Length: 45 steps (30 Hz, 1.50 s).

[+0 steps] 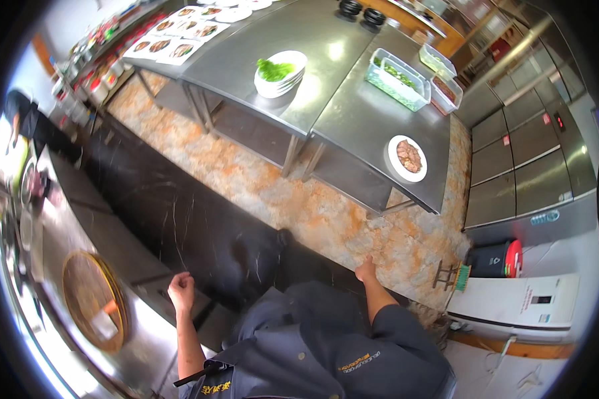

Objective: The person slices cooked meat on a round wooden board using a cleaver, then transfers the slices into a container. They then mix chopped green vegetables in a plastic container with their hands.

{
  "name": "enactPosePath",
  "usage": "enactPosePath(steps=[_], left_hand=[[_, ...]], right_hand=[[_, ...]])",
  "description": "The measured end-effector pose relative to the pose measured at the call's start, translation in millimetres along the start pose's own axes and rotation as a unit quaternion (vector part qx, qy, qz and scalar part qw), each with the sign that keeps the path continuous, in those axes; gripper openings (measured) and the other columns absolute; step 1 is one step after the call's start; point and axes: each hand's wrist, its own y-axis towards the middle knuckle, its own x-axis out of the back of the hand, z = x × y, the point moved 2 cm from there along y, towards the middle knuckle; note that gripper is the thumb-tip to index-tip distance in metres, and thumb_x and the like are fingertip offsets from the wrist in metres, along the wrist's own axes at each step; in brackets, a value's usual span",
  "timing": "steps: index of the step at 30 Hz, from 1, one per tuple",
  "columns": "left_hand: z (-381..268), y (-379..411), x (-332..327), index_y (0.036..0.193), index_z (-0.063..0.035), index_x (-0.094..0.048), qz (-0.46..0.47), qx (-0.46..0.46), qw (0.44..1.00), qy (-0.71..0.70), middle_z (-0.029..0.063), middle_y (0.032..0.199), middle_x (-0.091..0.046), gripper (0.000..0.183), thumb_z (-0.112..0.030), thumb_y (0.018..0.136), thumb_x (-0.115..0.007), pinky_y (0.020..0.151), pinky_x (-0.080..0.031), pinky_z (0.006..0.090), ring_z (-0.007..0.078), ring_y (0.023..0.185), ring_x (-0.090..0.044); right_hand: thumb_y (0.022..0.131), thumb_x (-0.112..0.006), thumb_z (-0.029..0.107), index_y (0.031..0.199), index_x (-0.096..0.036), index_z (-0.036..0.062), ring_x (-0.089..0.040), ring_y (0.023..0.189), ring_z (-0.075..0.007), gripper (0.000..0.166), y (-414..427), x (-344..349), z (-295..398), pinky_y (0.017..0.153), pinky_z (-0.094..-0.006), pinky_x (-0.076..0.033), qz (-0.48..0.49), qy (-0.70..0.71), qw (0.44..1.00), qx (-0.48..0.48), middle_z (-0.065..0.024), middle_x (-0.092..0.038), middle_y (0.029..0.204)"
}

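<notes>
My left hand (181, 290) is loosely curled beside the metal counter, near a round wooden chopping board (120, 299) on which a cleaver-like tool with an orange-brown handle lies. Over the floor, my right hand (366, 270) hangs with a finger extended; nothing shows in it. A white plate of sliced meat (409, 158) rests near the corner of the steel table (349, 134). Farther off, stacked white bowls (281, 86) bear green lettuce leaves (274, 70) in the top one. A clear plastic tub of chopped greens (398, 80) stands toward the table's right side.
Two smaller tubs (447, 95) sit beside the greens. Printed food pictures (182, 50) cover the far left table end. At the left, a person (35, 124) stands by the counter. Steel refrigerators (516, 164), a black bin with red lid (494, 259) and a white appliance (514, 301) are at right.
</notes>
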Motion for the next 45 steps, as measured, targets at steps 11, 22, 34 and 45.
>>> enactPosePath(steps=[11, 22, 34, 45], left_hand=[[-135, 211, -133, 0.123, 0.0049, -0.073, 0.106, 0.157, 0.970, -0.154, 0.0051, 0.093, -0.075, 0.025, 0.001, 0.098, -0.076, 0.068, -0.056, 0.0246, 0.0119, 0.074, -0.067], [-304, 257, -233, 0.120, 0.0008, -0.075, 0.147, 0.176, 0.973, -0.025, 0.0034, 0.094, -0.076, 0.021, -0.001, 0.099, -0.077, 0.073, -0.057, 0.0244, 0.0101, 0.080, -0.069], [-335, 340, -273, 0.123, 0.0005, -0.074, 0.250, 0.164, 0.954, 0.012, 0.0044, 0.099, -0.078, 0.025, -0.002, 0.099, -0.078, 0.076, -0.057, 0.0244, 0.0104, 0.082, -0.070], [-436, 372, -449, 0.125, -0.0019, -0.077, 0.460, -0.098, 0.879, 0.082, 0.0063, 0.110, -0.078, 0.025, -0.016, 0.104, -0.076, 0.095, -0.056, 0.0293, 0.0135, 0.102, -0.072]], right_hand=[[0.105, -0.077, 0.023, 0.165, -0.036, 0.0049, -0.077, 0.108, -0.0335, 0.074, 237, 149, 302, 0.096, -0.0462, -0.065, 0.234, 0.662, 0.710, 0.056, -0.0185, -0.068, 0.131], [0.095, -0.087, 0.051, 0.152, -0.056, 0.0065, -0.064, 0.098, -0.0334, 0.079, 635, 377, 542, 0.091, -0.0522, -0.067, 0.028, 0.819, 0.559, -0.128, -0.0194, -0.056, 0.130], [0.107, -0.071, 0.019, 0.131, -0.044, 0.0017, -0.077, 0.070, -0.0306, 0.040, 553, 325, 542, 0.062, -0.0428, -0.069, -0.067, 0.822, 0.562, -0.066, -0.0208, -0.064, 0.111], [0.094, -0.080, 0.050, 0.146, -0.068, 0.0180, -0.046, 0.154, -0.0366, 0.063, 364, 286, 244, 0.126, -0.0525, -0.042, -0.226, 0.118, 0.956, 0.149, -0.0157, -0.057, 0.158]])
